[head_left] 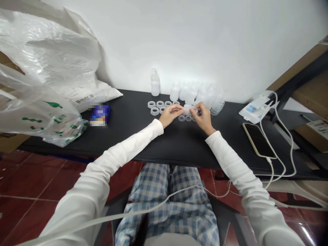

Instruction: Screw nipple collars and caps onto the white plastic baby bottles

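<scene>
My left hand (171,114) and my right hand (203,119) meet over the black table, closed on opposite ends of a small translucent bottle (188,109) that lies on its side between them. Beneath and to the left of the hands are several clear rings (151,104) in rows. Small clear round pieces (181,118) lie just under the held bottle. Behind the hands several frosted bottles (174,91) stand in a group. One capped bottle (154,82) stands apart to their left, by the wall. Several clear domed covers (217,105) are at the group's right side.
White plastic bags (58,61) fill the left side, beside a blue packet (100,115). On the right are a phone (258,140) with a cable, a white-and-blue package (255,109), a dark shelf frame and cardboard boxes (314,135). A cable crosses my lap.
</scene>
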A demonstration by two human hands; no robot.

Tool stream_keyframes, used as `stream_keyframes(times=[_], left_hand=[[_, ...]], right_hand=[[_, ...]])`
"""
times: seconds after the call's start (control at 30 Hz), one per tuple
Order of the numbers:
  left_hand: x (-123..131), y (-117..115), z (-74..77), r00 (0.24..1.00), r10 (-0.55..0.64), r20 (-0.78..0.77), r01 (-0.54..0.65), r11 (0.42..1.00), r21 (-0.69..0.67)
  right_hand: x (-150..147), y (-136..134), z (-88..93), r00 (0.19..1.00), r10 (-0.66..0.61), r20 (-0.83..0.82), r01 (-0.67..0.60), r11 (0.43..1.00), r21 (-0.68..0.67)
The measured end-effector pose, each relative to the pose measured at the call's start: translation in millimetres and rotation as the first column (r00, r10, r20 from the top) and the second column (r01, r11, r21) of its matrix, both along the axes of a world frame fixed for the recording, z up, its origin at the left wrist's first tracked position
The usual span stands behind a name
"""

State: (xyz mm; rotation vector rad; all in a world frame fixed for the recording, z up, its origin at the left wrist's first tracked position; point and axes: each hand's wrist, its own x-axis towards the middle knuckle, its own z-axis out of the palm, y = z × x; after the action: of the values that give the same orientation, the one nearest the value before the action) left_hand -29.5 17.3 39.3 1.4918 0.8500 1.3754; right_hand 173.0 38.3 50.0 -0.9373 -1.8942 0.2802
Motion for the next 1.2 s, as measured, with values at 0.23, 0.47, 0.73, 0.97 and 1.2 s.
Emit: stream_keyframes(times=[0.23, 0.47, 0.73, 0.97, 1.2], left_hand=[[-8.1, 0.6, 4.4, 0.999, -0.028, 0.025, 0.027, 0.999, 0.030], [-5.8, 3.2, -0.8, 0.997, -0.076, -0.031, 0.079, 0.988, 0.134], [-3.9, 2.2, 1.4, 0.998, 0.029, -0.059, -0.024, 0.996, 0.087], [-4.4, 4.2, 11.4, 0.988, 0.149, 0.026, -0.146, 0.983, -0.108], [-7.4, 5.3, 15.5, 0.970, 0.234, 0.061, -0.211, 0.944, -0.255]], right_hand=[[-4.7, -7.7, 4.0, 0.993, 0.109, -0.046, -0.115, 0.984, -0.139], [-3.7, -9.9, 9.2, 0.992, 0.075, -0.101, -0.088, 0.987, -0.135], [-4.8, -5.1, 1.1, 0.997, 0.074, 0.009, -0.074, 0.995, -0.069], [1.4, 5.6, -3.7, 0.939, 0.172, 0.298, -0.229, 0.959, 0.166], [16.0, 4.7, 0.3, 0.852, 0.027, 0.522, -0.275, 0.872, 0.404]])
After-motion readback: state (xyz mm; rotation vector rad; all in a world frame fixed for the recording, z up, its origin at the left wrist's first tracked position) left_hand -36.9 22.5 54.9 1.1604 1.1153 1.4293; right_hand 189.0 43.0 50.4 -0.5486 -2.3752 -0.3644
